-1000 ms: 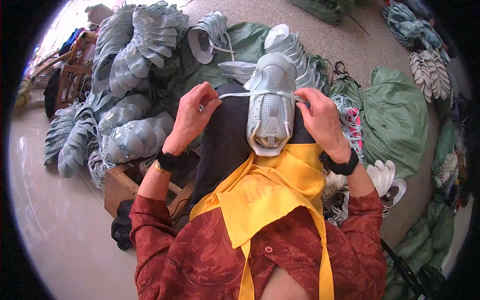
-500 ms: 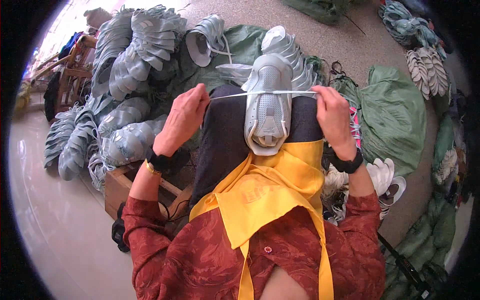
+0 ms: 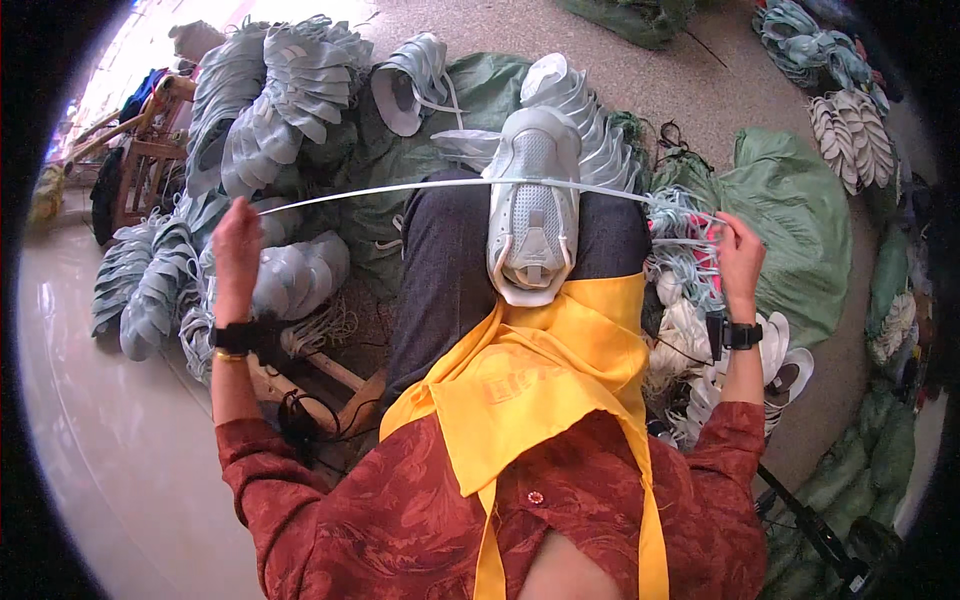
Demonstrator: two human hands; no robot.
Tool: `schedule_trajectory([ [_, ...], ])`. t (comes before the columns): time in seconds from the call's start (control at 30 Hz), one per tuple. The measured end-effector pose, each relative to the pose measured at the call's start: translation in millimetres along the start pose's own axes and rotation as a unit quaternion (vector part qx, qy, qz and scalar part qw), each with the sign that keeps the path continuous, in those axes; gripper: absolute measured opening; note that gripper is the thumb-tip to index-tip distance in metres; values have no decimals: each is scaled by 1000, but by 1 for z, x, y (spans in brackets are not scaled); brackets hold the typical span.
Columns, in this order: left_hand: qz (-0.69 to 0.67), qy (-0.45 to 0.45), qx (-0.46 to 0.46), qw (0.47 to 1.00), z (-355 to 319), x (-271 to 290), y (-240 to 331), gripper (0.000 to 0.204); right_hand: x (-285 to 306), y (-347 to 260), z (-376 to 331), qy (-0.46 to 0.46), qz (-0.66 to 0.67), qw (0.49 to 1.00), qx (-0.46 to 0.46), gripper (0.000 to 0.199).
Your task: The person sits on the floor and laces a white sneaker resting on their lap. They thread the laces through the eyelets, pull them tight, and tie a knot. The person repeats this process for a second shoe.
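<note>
Left: fanned stack of shoe uppers (image 3: 290,100), pale grey-blue, thin, curved. Left hand (image 3: 237,245): grip closed on one end of flat lace (image 3: 400,186); light, limp, maybe slick, best pinched near ends. Middle: perforated upper (image 3: 538,208) over dark trousers (image 3: 440,250), lace across it; likely light, flexible, hold by edges. Right hand (image 3: 738,255): fingertips pinch lace's other end. Beyond: crinkly green sack (image 3: 790,220).

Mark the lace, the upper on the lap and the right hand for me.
Upper (image 3: 536,208): head view, on its mesh panel.
Lace (image 3: 380,188): head view, on the stretch left of the upper.
Right hand (image 3: 741,257): head view, on its middle.
</note>
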State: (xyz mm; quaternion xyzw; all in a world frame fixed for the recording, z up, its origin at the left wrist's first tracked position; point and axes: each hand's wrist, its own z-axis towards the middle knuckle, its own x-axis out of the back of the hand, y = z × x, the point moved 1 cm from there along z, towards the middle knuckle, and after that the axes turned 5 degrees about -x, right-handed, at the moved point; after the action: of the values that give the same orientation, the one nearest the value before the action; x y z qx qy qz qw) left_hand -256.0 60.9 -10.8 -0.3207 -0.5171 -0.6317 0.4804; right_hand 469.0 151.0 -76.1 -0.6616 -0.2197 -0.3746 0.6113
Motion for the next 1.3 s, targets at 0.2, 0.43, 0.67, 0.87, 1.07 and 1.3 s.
schedule_trajectory([
  [0.2,119,90,58,987,-16,78,-94,9,41,109,10,19,55,993,-101,32],
  [0.43,204,194,195,940,-61,159,-228,14,101,185,19,53,62,987,-140,32],
  [0.67,249,179,174,936,-70,167,-240,14,174,245,3,102,72,977,-171,30],
  [0.87,192,174,209,943,-82,172,-226,15,197,268,-10,89,-23,983,-157,25],
  [1.07,144,118,220,958,-66,142,-211,11,207,263,-7,59,-13,984,-168,26],
  [1.3,163,113,137,971,-33,145,-206,15,192,237,44,0,-8,982,-190,28],
])
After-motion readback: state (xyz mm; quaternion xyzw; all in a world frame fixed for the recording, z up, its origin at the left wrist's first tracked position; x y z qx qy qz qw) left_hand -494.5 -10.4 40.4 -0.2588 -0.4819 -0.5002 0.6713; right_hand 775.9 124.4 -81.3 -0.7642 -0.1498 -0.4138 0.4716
